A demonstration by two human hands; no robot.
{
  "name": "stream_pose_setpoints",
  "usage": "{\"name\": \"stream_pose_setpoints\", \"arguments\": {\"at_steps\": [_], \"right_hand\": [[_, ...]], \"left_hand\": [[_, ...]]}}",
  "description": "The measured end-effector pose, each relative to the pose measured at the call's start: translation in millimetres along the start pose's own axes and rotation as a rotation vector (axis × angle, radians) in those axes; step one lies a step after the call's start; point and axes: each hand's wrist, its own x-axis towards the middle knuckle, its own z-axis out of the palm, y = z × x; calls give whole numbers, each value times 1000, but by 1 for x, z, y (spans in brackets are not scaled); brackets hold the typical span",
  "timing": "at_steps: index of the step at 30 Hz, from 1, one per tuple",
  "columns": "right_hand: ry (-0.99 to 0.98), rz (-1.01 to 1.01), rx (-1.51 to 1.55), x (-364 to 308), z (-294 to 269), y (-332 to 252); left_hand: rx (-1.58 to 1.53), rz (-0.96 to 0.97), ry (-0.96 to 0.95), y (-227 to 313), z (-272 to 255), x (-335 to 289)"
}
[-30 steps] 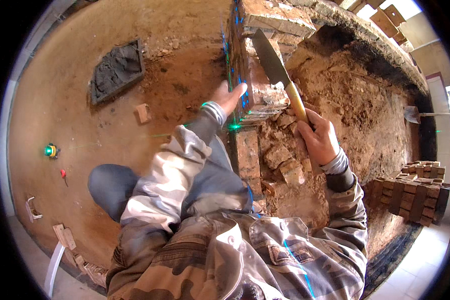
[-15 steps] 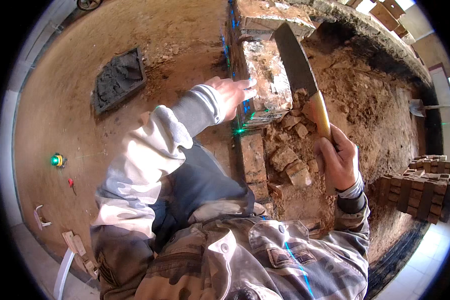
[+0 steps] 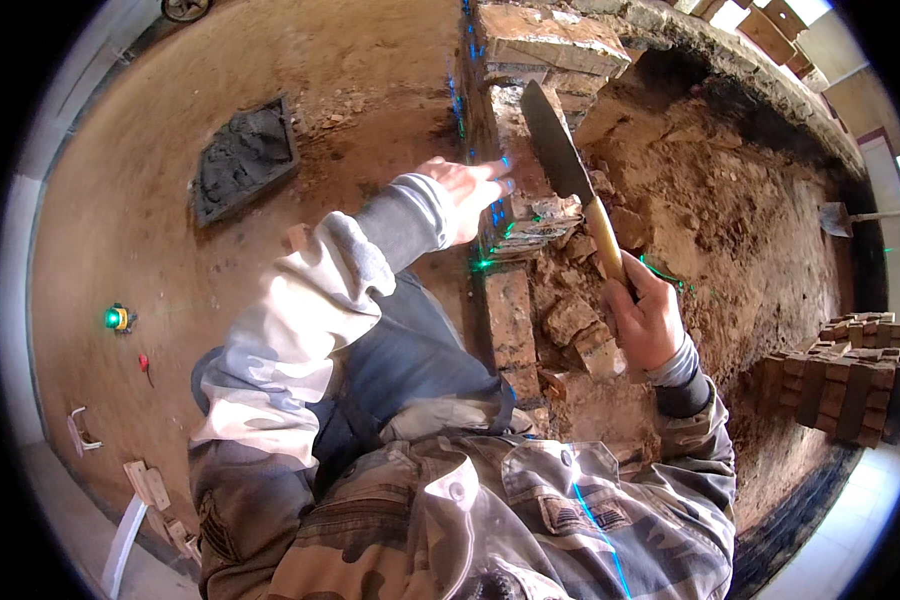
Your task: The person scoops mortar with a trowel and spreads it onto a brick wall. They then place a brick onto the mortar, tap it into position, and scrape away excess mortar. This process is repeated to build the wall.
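Note:
A low brick wall (image 3: pixel 511 310) runs up the middle of the head view, with a higher stepped part beyond. My right hand (image 3: pixel 646 312) is closed round the pale wooden handle of a bricklayer's knife (image 3: pixel 558 140), whose broad dark blade slants up over the top brick (image 3: pixel 510 125). Whether the blade touches that brick, I cannot tell. My left hand (image 3: pixel 462 198) has its fingers stretched out at the left edge of the same brick and grips nothing visible. Blue and green laser light falls on the wall by the fingertips.
A tray of grey mortar (image 3: pixel 288 165) lies on the floor at the left. Nearer stands a laser level (image 3: pixel 119 319) glowing green. Broken bricks (image 3: pixel 572 318) and rubble fill the ground right of the wall. Stacked bricks (image 3: pixel 838 385) and a shovel (image 3: pixel 836 219) are far right.
My right hand has moved left with the knife, and its blade has come lower and further left over the top brick. My left hand stays nearly in place.

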Motion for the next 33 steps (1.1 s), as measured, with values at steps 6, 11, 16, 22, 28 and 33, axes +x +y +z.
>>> {"name": "stream_pose_setpoints", "arguments": {"at_steps": [6,11,16,22,28,33], "right_hand": [[144,-85,-18,-21,20,6],[326,-161,-95,-38,66,45],[325,-157,-107,-29,86,70],[322,-165,-125,-35,84,67],[327,-137,-86,-42,83,65],[275,-59,-42,-42,83,62]], "left_hand": [[128,-43,-83,9,0,3],[163,-46,-153,9,3,6],[115,4,28,4,9,2],[130,-7,-38,8,5,2],[112,12,39,9,9,1],[91,22,60,5,14,1]]}}
